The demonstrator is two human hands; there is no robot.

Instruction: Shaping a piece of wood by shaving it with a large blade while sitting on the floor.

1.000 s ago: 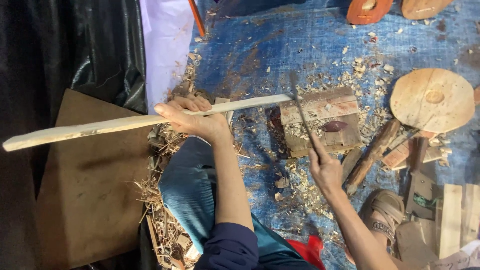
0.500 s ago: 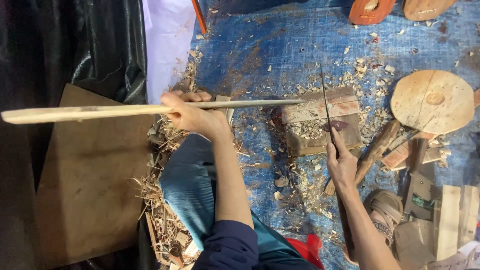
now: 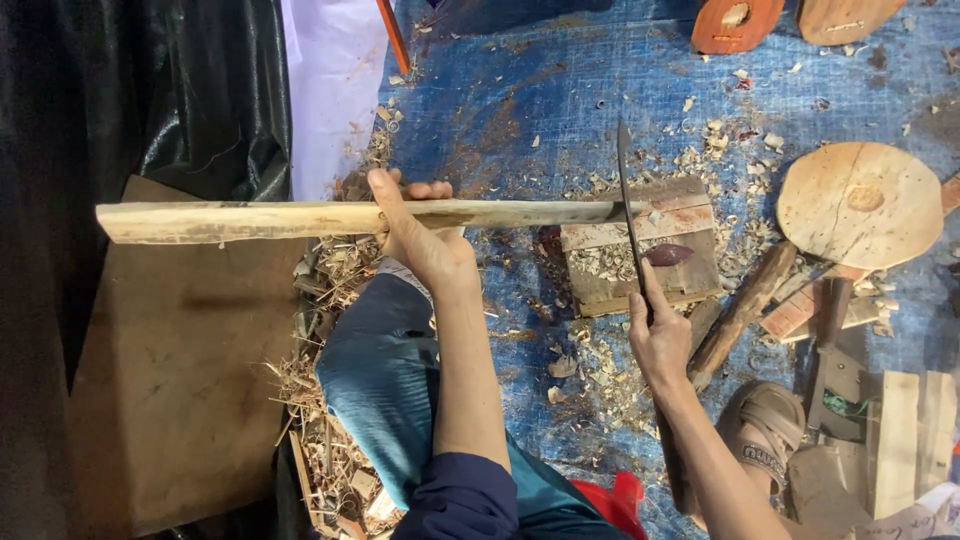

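Note:
My left hand [image 3: 420,235] grips a long pale wooden stick [image 3: 250,220] near its middle and holds it level; its right end rests on a wooden chopping block [image 3: 640,245]. My right hand [image 3: 660,335] is closed on the handle of a long dark blade [image 3: 628,200], whose edge stands against the stick's right end above the block. Wood chips and shavings lie on the block and all around it on the blue tarp [image 3: 560,80].
A round wooden disc [image 3: 860,205] lies at right, with wood offcuts and planks [image 3: 900,430] below it. A sandal [image 3: 775,430] sits lower right. A brown board [image 3: 170,400] and black plastic sheet [image 3: 140,90] are at left. Two shaped wooden pieces [image 3: 735,22] lie at the top.
The left hand has levelled the stick and turned it. The right hand has brought the blade up from low on the block until it stands against the stick's end.

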